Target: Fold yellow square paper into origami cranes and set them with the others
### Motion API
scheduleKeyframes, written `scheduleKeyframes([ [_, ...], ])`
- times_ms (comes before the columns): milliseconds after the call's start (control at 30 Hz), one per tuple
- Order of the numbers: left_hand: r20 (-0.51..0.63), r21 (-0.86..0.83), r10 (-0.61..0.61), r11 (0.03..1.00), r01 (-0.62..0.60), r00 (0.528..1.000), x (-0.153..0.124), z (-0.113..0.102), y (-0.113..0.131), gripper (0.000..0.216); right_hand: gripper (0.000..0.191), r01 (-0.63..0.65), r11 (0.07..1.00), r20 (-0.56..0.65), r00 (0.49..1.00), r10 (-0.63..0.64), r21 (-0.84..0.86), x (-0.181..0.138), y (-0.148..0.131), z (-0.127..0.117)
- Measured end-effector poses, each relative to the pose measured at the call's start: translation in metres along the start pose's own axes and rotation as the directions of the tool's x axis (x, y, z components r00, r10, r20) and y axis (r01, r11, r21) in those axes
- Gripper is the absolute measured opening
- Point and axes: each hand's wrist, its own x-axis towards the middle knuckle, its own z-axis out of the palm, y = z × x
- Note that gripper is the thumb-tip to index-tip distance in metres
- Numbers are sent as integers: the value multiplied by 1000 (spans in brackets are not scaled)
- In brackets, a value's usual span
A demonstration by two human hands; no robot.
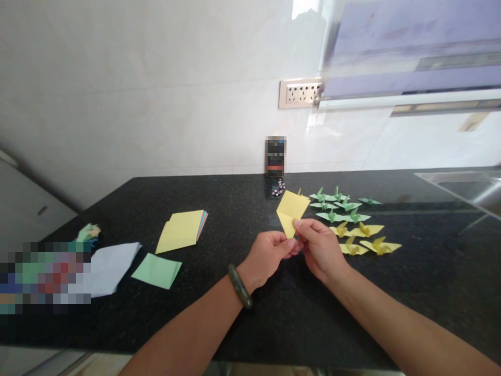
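A partly folded piece of yellow origami paper is held up over the dark counter, its lower point pinched between both hands. My left hand, with a dark green bangle on the wrist, closes on the lower tip. Thumb and fingers of my right hand grip the paper's lower right edge. Just right of it lie several folded yellow paper cranes, and behind those several green paper cranes. One more yellow folded piece is partly hidden behind the held paper.
On the black counter, left, are a stack of yellow-topped paper, a green folded sheet, white paper and a blurred-out package. A phone-like object leans on the wall below a socket. A sink edge is right.
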Motion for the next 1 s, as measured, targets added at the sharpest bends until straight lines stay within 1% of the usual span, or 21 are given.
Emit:
scheduleKeyframes([
  [100, -32, -8, -39, 999, 39, 999, 0, -1, 1, 26, 21, 36, 999, -29, 999, -36, -6, 1, -1, -1],
  [167, -56, 11, -30, 999, 30, 998, -1, -2, 2, 26, 21, 42, 999, -27, 999, -42, -12, 2, -1, -2],
  [300, -107, 116, 5, 993, 8, 994, -2, -3, 6, 26, 21, 48, 999, -37, 998, -48, -16, 2, -4, -1],
  [367, -106, 77, 50, 996, -42, 993, -2, -3, 8, 26, 22, 54, 998, -30, 998, -55, -30, 1, -5, -1],
  [433, -109, -15, 107, 994, -109, 988, 0, -4, 10, 29, 22, 49, 996, 3, 999, -49, -69, -1, -3, -1],
  [500, -162, -56, 140, 987, -150, 977, 3, -5, 10, 28, 22, 47, 989, 55, 998, -40, -141, -2, 1, -3],
  [567, -244, -49, 157, 984, -174, 957, 5, -8, 9, 26, 22, 70, 963, 108, 993, -43, -258, -1, 3, -5],
  [600, -277, -46, 162, 982, -182, 947, 6, -9, 8, 24, 24, 104, 937, 134, 989, -62, -333, -1, 2, -5],
  [667, -327, -57, 155, 981, -183, 932, 8, -12, 7, 23, 27, 224, 843, 192, 970, -146, -489, -4, -9, -2],
  [700, -342, -69, 142, 982, -176, 929, 9, -13, 7, 24, 30, 315, 768, 221, 948, -229, -557, -8, -18, 1],
  [733, -356, -81, 126, 983, -165, 926, 10, -13, 6, 24, 29, 414, 688, 260, 910, -323, -596, -14, -29, 4],
  [767, -364, -94, 109, 984, -153, 925, 10, -14, 6, 25, 26, 528, 607, 331, 848, -414, -594, -22, -39, 6],
  [800, -365, -105, 91, 985, -138, 926, 10, -14, 6, 25, 20, 634, 547, 451, 774, -445, -547, -33, -48, 7],
  [833, -363, -116, 76, 985, -126, 929, 11, -15, 6, 25, 13, 710, 519, 589, 695, -412, -476, -46, -53, 4],
  [867, -358, -123, 66, 986, -117, 931, 11, -15, 5, 25, 14, 759, 517, 713, 609, -348, -396, -59, -52, -3],
  [900, -353, -125, 61, 986, -112, 934, 11, -16, 5, 26, 23, 759, 537, 794, 557, -244, -367, -72, -45, -14],
  [933, -349, -123, 60, 986, -109, 935, 12, -16, 4, 26, 25, 772, 557, 834, 500, -235, -306, -83, -32, -29],
  [967, -345, -117, 62, 987, -109, 936, 12, -16, 3, 26, 23, 769, 567, 841, 491, -228, -295, -93, -16, -46],
  [1000, -344, -110, 67, 988, -111, 937, 12, -17, 3, 27, 21, 764, 565, 836, 504, -219, -312, -100, 1, -65],
])
